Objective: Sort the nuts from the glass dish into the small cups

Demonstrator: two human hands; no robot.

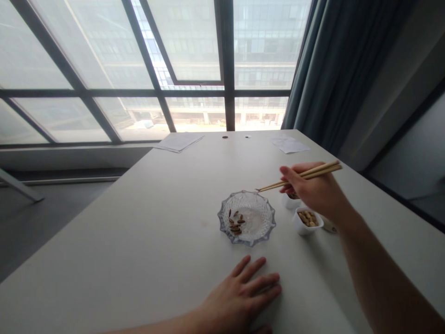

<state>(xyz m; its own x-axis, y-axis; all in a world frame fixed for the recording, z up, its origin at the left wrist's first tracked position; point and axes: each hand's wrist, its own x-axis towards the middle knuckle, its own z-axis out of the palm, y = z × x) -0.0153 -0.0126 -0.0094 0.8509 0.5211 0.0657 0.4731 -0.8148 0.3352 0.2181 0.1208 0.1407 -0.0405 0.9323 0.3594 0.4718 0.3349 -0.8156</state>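
My right hand [309, 185] is closed around a pair of wooden chopsticks [320, 170]. Their tips are over the far rim of a scalloped clear glass bowl [270, 218], with a small dark piece at the tips, too small to name. Several brown, seed-like pieces [235, 226] lie in the left part of the bowl. My left hand [243, 297] rests flat on the table just in front of the bowl, fingers apart and holding nothing. Below my right hand stands a white cup of peanuts [308, 219]. Another white cup [291, 201] behind it is partly hidden by my fingers.
A pale container [329, 226] shows partly beside the peanut cup, under my right wrist. White paper sheets [179, 142] lie at the table's far left, and another sheet [290, 144] at the far right. Windows and a dark curtain [313, 83] stand beyond the white table [139, 241].
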